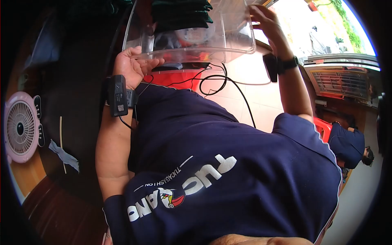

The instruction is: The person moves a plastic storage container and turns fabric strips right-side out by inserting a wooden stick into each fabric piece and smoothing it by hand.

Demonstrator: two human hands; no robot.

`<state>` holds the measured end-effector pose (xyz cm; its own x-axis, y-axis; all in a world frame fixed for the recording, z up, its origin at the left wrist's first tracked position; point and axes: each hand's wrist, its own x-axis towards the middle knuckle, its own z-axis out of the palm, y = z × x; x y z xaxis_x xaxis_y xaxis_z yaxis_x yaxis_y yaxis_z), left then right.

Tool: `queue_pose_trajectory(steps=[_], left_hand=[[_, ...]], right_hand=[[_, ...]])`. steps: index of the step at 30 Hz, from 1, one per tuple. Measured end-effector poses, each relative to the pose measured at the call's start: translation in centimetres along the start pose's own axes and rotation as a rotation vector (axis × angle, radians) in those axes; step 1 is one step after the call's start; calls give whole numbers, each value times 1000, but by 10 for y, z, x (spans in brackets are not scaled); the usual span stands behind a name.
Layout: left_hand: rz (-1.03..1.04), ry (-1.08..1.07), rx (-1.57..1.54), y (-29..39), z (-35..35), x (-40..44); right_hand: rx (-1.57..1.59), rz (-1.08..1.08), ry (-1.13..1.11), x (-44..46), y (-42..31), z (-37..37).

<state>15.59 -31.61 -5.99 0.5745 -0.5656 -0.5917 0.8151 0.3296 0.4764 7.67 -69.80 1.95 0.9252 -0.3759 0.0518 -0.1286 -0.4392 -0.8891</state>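
Note:
A clear plastic box [239, 38] spans the top of the view in front of my body. Folded dark green cloth [181, 14] lies stacked in it. My left hand [132, 67] grips the box's near left corner, thumb up along the edge and fingers stretched beneath the rim. At the right side, my right hand [267, 26] has its fingers bent against the box's edge; the fingertips are partly hidden. Each wrist wears a black strapped device.
Below the box are a red plastic stool or bin [173, 79] and a looped black cable [224, 83] on pale floor tiles. A dark tabletop [73, 94] lies left, with a pink fan [22, 126] and a grey-blue cloth strip [63, 155]. Another person [347, 143] sits at the right.

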Motion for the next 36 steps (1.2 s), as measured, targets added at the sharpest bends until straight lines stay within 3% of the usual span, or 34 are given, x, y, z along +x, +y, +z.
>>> queue_pose_trajectory(steps=[1,2,4,5,6,8,10,13,15,16,17,19,23,25,28,30,34,36], left_hand=[[10,21,0,1,5,0],[6,12,14,4,10,-1],[-3,-4,44,10,18,-3],[12,-18,58,12,18,-2],[28,-34,72,14,19,-1],[78,-57,102,18,21,1],[58,-51,93,21,24,1],[41,-1,77,21,34,-8],[24,-12,73,21,36,-9],[38,-17,90,20,39,-10],[57,-7,93,21,42,-10],[83,16,104,19,45,-11],[7,24,100,22,42,-9],[19,-37,52,20,34,-1],[78,82,35,15,39,-2],[61,43,-5,12,34,0],[60,43,19,10,37,-2],[74,19,55,15,40,-4]], right_hand=[[116,-170,171,-12,7,-8],[139,-276,249,-43,-32,-11],[209,-336,-495,-95,-65,-38],[192,-226,-804,-107,-73,-27],[-40,-357,-1008,-107,-70,-11],[-90,-390,-971,-127,-40,32],[-435,-598,-770,-137,-3,71],[-530,-567,-537,-126,41,118],[-415,-322,-757,-94,54,139],[-575,-196,-834,-81,51,147],[-616,-257,-844,-67,65,157],[-818,-738,-1038,-31,112,189],[-504,-764,-720,-41,166,250],[-348,-819,-530,-17,154,272],[-527,-245,-786,-16,114,266],[-587,-14,-912,-22,87,261],[-301,-85,-813,-43,61,236],[-340,-211,-734,-35,60,234]])
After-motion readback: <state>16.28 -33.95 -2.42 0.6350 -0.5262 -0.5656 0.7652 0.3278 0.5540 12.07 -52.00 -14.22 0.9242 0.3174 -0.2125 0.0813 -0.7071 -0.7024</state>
